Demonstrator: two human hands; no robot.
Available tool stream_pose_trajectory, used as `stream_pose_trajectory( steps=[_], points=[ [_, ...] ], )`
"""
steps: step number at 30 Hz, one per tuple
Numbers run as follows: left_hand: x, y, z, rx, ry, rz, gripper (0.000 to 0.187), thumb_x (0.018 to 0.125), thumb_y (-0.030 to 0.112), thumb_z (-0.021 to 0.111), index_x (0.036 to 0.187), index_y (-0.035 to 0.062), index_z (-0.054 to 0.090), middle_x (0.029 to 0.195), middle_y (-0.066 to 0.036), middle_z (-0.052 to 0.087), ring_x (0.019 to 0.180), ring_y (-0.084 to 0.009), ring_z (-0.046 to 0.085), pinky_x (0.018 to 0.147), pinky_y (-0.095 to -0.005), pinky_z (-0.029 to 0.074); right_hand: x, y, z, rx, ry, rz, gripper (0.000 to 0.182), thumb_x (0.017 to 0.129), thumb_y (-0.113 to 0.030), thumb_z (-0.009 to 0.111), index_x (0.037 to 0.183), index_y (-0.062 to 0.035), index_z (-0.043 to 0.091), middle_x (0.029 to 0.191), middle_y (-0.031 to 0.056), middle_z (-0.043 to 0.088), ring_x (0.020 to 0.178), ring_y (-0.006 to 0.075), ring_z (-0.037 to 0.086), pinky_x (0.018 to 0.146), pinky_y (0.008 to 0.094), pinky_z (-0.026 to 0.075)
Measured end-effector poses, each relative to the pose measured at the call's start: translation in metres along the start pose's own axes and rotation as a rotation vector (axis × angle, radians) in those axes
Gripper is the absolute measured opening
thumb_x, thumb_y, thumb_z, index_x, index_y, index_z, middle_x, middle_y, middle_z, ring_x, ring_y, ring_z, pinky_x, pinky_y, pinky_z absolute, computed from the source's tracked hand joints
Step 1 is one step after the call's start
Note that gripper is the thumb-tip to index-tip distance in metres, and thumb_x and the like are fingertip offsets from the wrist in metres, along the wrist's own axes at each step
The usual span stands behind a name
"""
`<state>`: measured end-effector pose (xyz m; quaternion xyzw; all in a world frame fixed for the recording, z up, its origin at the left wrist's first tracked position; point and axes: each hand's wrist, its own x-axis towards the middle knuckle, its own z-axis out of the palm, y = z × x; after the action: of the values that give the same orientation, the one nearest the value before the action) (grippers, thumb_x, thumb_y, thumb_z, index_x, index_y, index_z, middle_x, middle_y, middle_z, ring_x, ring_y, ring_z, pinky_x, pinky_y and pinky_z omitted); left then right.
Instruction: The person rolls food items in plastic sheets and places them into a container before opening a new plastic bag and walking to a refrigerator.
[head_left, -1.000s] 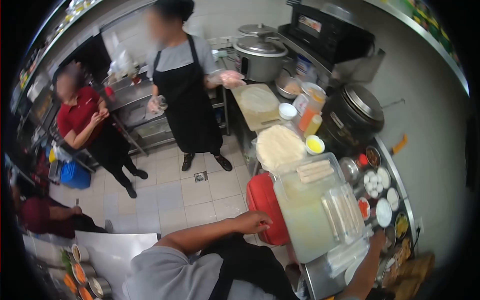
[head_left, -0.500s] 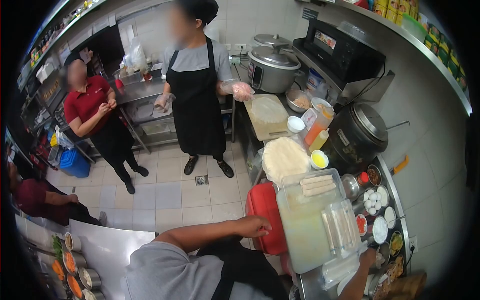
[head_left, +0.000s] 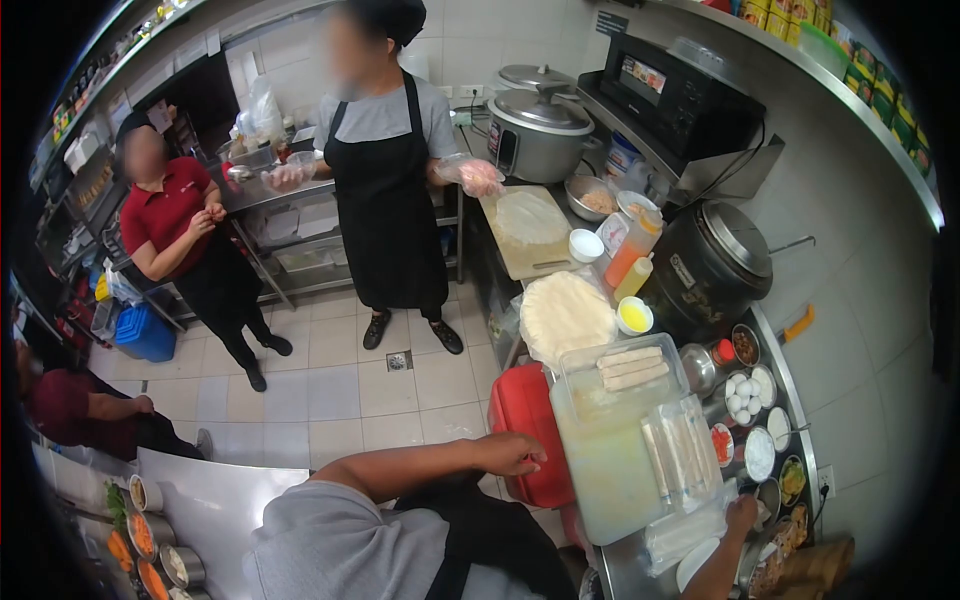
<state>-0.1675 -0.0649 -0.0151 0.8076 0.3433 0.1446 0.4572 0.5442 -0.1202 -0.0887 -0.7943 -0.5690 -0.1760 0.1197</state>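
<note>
My left hand point(head_left: 512, 454) hovers by the red container point(head_left: 530, 425), its fingers loosely curled with nothing visible in them. At the lower right, my right hand point(head_left: 741, 515) is closed at the edge of a clear plastic bag point(head_left: 685, 535), which lies flat on the counter. Long pale rolls wrapped in plastic point(head_left: 682, 452) lie on the whitish cutting board point(head_left: 595, 500) just beyond that bag. Farther up the board, a clear tray point(head_left: 580, 395) holds a few unwrapped rolls point(head_left: 632, 368). A stack of round pale wrappers point(head_left: 568, 318) sits beyond the tray.
Along the wall side stand several bowls, a bowl of eggs point(head_left: 742, 398), sauce bottles point(head_left: 633, 247) and a black pot point(head_left: 715, 265). A co-worker with gloved hands point(head_left: 475, 178) stands by the rice cooker point(head_left: 540, 135); others stand left. A steel table point(head_left: 215, 500) is behind.
The gloved co-worker's far hand has risen to a metal bowl or utensil on the back counter. My right hand has shifted slightly at the plastic bag; my left hand has barely moved.
</note>
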Motion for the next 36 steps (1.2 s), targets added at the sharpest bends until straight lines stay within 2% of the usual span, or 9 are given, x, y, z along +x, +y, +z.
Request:
stream_pose_trajectory(
  steps=[5, 8, 10, 14, 20, 22, 26, 30, 36],
  points=[
    [-0.001, -0.013, 0.006, 0.008, -0.007, 0.042, 0.030, 0.095, 0.023, 0.068, 0.117, 0.0031, 0.068, 0.110, -0.014, 0.069, 0.100, -0.0292, 0.068, 0.084, -0.0386, 0.055, 0.011, 0.027, 0.019, -0.064, -0.144, -0.001, 0.012, 0.074, -0.015, 0.064, 0.083, -0.0098, 0.071, 0.093, 0.0166, 0.068, 0.088, 0.0389, 0.066, 0.076, 0.0504, 0.053],
    [0.000, -0.022, 0.007, 0.051, 0.106, 0.168, 0.027, 0.092, 0.017, 0.071, 0.117, 0.0066, 0.070, 0.114, -0.013, 0.070, 0.102, -0.0295, 0.068, 0.086, -0.0383, 0.055, 0.012, 0.005, -0.007, -0.112, -0.297, 0.084, 0.024, 0.082, -0.016, 0.065, 0.104, -0.0082, 0.069, 0.103, 0.0181, 0.068, 0.093, 0.0387, 0.066, 0.079, 0.0487, 0.054],
    [-0.002, -0.017, 0.005, -0.021, 0.120, 0.134, 0.028, 0.089, 0.012, 0.072, 0.116, 0.0065, 0.070, 0.110, -0.013, 0.071, 0.095, -0.0287, 0.068, 0.080, -0.0365, 0.055, 0.006, 0.017, 0.002, -0.060, -0.027, -0.098, 0.020, 0.074, -0.013, 0.069, 0.094, -0.0087, 0.070, 0.099, 0.0147, 0.068, 0.091, 0.0370, 0.065, 0.079, 0.0474, 0.054],
    [-0.005, -0.001, -0.001, 0.042, 0.075, 0.062, 0.022, 0.090, 0.013, 0.071, 0.110, 0.0031, 0.069, 0.102, -0.011, 0.070, 0.085, -0.0244, 0.067, 0.071, -0.0329, 0.052, 0.001, -0.018, -0.044, 0.197, 0.079, 0.142, 0.030, 0.063, -0.020, 0.085, 0.090, -0.0153, 0.070, 0.089, 0.0079, 0.066, 0.087, 0.0299, 0.066, 0.077, 0.0415, 0.053],
    [-0.001, -0.011, 0.004, 0.012, 0.053, 0.065, 0.021, 0.090, 0.009, 0.072, 0.109, 0.0005, 0.069, 0.098, -0.012, 0.070, 0.086, -0.0218, 0.067, 0.078, -0.0326, 0.053, 0.012, -0.035, -0.077, 0.391, -0.096, 0.394, 0.020, 0.069, -0.025, 0.081, 0.081, -0.0114, 0.072, 0.087, 0.0137, 0.070, 0.086, 0.0339, 0.069, 0.079, 0.0426, 0.055],
    [0.002, -0.009, 0.002, 0.025, 0.040, 0.060, 0.020, 0.090, 0.007, 0.072, 0.109, 0.0003, 0.069, 0.097, -0.012, 0.069, 0.086, -0.0209, 0.067, 0.078, -0.0324, 0.053, 0.019, -0.020, -0.071, 0.307, -0.404, 0.345, 0.020, 0.068, -0.025, 0.081, 0.075, -0.0095, 0.071, 0.082, 0.0156, 0.071, 0.084, 0.0346, 0.070, 0.076, 0.0429, 0.054],
    [0.008, -0.006, 0.002, 0.035, 0.022, 0.061, 0.020, 0.090, 0.007, 0.072, 0.109, -0.0002, 0.069, 0.097, -0.011, 0.069, 0.086, -0.0206, 0.067, 0.079, -0.0321, 0.053, 0.000, 0.027, -0.022, 0.065, -0.137, 0.203, 0.027, 0.074, -0.029, 0.075, 0.069, -0.0047, 0.064, 0.073, 0.0133, 0.064, 0.071, 0.0255, 0.065, 0.067, 0.0389, 0.050],
    [0.009, -0.010, 0.005, -0.005, 0.011, 0.070, 0.021, 0.090, 0.007, 0.072, 0.109, -0.0008, 0.069, 0.098, -0.011, 0.069, 0.086, -0.0203, 0.067, 0.078, -0.0317, 0.053, -0.005, -0.050, -0.125, 0.343, 0.035, 0.483, 0.035, 0.082, -0.037, 0.068, 0.074, -0.0031, 0.065, 0.079, 0.0164, 0.068, 0.076, 0.0330, 0.067, 0.072, 0.0407, 0.053],
    [0.012, -0.004, 0.006, -0.005, -0.014, 0.046, 0.020, 0.090, 0.007, 0.072, 0.109, -0.0002, 0.069, 0.099, -0.011, 0.069, 0.086, -0.0200, 0.067, 0.077, -0.0317, 0.052, 0.014, -0.039, -0.123, 0.141, 0.029, 0.576, 0.024, 0.084, -0.028, 0.072, 0.083, -0.0040, 0.070, 0.089, 0.0187, 0.072, 0.082, 0.0378, 0.069, 0.076, 0.0430, 0.053]
  ],
)
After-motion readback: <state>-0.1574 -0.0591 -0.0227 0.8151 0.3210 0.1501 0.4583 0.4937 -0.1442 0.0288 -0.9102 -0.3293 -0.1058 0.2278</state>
